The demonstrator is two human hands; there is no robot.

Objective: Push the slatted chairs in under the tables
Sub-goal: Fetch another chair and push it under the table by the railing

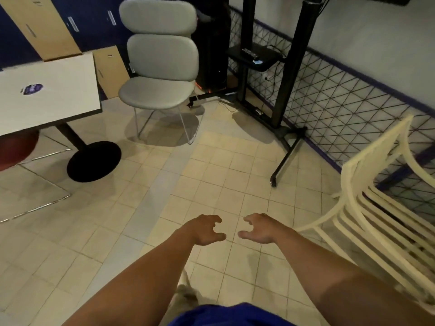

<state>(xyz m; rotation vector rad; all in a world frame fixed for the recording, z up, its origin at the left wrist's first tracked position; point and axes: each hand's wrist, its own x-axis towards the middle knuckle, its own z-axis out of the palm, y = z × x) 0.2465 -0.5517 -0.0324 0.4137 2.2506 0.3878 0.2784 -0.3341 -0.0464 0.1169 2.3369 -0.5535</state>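
Observation:
A cream slatted chair [376, 208] stands at the right edge, partly cut off by the frame, its back rail rising toward the mesh wall. A white square table [47, 95] on a black round pedestal base [94, 161] stands at the far left. My left hand [204, 229] and my right hand [259, 228] hover side by side over the tiled floor in the lower middle, fingers curled and apart, holding nothing. My right hand is a short way left of the slatted chair and does not touch it.
A grey padded chair [160, 74] on wire legs stands at the back. A black wheeled stand [277, 95] with a shelf and cables sits by the mesh wall panel [341, 102]. Cardboard boxes [42, 27] lean behind the table. A dark red seat [16, 147] sits under it.

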